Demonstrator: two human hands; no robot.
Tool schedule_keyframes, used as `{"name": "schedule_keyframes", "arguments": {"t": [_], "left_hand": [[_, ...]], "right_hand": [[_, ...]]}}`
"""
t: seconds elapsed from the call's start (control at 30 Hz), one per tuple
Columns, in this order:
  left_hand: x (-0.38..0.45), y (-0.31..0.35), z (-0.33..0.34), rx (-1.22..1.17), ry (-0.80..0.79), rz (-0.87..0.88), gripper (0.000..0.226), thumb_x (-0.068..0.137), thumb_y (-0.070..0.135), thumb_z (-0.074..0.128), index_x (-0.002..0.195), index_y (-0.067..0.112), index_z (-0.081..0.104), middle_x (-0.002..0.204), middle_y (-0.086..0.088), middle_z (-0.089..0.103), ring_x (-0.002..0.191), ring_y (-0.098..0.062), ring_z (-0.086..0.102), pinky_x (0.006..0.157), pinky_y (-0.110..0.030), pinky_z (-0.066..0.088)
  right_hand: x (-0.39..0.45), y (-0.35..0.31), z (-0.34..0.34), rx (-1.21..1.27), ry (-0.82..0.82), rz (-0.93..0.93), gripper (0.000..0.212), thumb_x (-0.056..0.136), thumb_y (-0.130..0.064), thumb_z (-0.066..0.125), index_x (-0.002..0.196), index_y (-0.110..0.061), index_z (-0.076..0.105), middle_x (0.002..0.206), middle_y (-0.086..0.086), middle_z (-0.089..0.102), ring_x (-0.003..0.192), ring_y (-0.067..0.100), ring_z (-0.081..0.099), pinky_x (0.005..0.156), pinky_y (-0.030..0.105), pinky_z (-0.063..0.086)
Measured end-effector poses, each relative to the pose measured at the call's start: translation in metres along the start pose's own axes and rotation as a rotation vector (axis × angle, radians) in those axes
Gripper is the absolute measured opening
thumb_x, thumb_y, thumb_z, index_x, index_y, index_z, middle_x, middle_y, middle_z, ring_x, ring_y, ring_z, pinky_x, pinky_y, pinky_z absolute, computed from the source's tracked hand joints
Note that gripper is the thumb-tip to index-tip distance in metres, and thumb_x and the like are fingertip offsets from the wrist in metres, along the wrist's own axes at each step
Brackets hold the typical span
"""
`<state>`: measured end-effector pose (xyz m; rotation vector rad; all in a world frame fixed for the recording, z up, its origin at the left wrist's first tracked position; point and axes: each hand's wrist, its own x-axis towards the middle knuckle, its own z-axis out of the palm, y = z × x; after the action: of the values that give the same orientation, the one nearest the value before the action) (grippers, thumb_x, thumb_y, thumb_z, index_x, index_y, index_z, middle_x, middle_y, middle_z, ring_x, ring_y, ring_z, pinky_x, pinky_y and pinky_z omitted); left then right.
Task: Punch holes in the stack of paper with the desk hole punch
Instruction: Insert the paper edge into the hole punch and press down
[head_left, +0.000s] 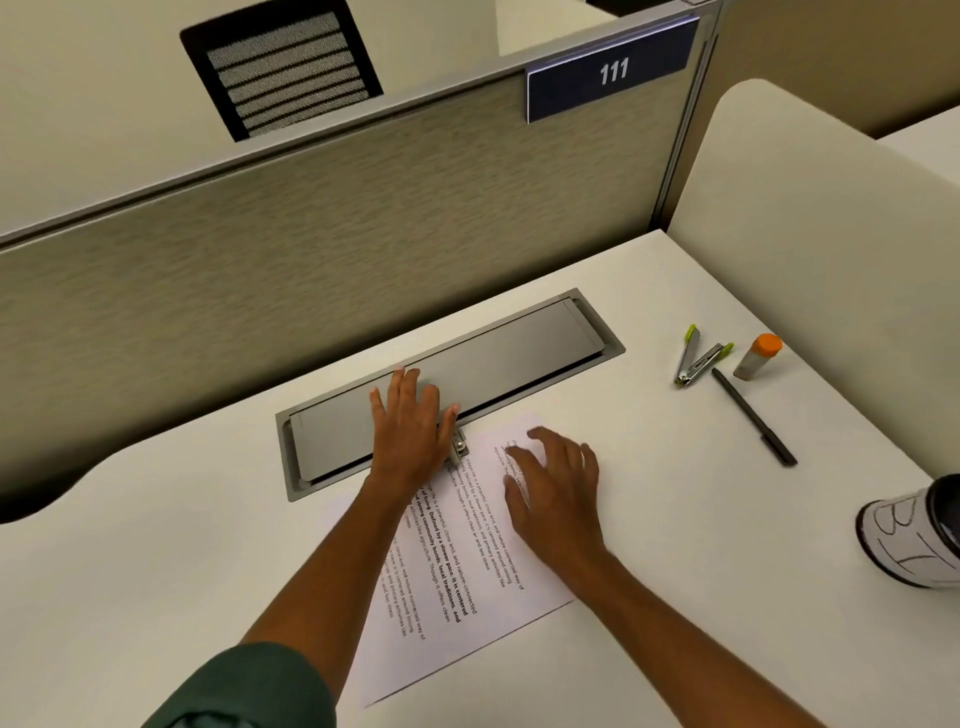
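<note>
A stack of printed white paper (457, 582) lies on the white desk, turned at an angle, its far edge near the grey hatch. My left hand (410, 431) lies palm down, fingers spread, over the paper's far left corner. It covers most of the desk hole punch (458, 448); only a small metal part shows at the heel of the thumb. My right hand (558, 499) rests on the right half of the sheet with fingers apart, holding nothing.
A grey cable hatch lid (519, 348) is set into the desk behind the paper. To the right lie a green-tipped stapler (698, 361), a glue stick (756, 356) and a black pen (753, 415). A cup (914, 535) lies at the right edge. Partitions enclose the desk.
</note>
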<state>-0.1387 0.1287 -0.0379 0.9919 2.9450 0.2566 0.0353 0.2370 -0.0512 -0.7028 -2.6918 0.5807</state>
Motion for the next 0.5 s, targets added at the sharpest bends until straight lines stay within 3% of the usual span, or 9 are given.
{"name": "schedule_keyframes", "arguments": {"t": [0.2, 0.5], "left_hand": [[-0.001, -0.004, 0.003, -0.113, 0.009, 0.045, 0.044, 0.101, 0.044, 0.038, 0.097, 0.014, 0.070, 0.155, -0.010, 0.035, 0.150, -0.026, 0.017, 0.122, -0.052, 0.007], [-0.001, -0.005, 0.009, -0.149, 0.022, 0.075, 0.045, 0.100, 0.043, 0.044, 0.091, 0.010, 0.072, 0.144, -0.011, 0.046, 0.142, -0.027, 0.031, 0.122, -0.049, 0.013]], "right_hand": [[0.053, -0.011, 0.021, -0.098, -0.232, -0.104, 0.039, 0.094, -0.045, 0.046, 0.128, -0.031, 0.058, 0.150, 0.001, 0.037, 0.135, 0.020, 0.035, 0.112, 0.048, 0.020], [0.063, -0.010, 0.033, -0.035, -0.256, -0.100, 0.030, 0.096, -0.038, 0.049, 0.123, -0.031, 0.060, 0.151, 0.000, 0.037, 0.138, 0.019, 0.033, 0.112, 0.045, 0.020]]}}
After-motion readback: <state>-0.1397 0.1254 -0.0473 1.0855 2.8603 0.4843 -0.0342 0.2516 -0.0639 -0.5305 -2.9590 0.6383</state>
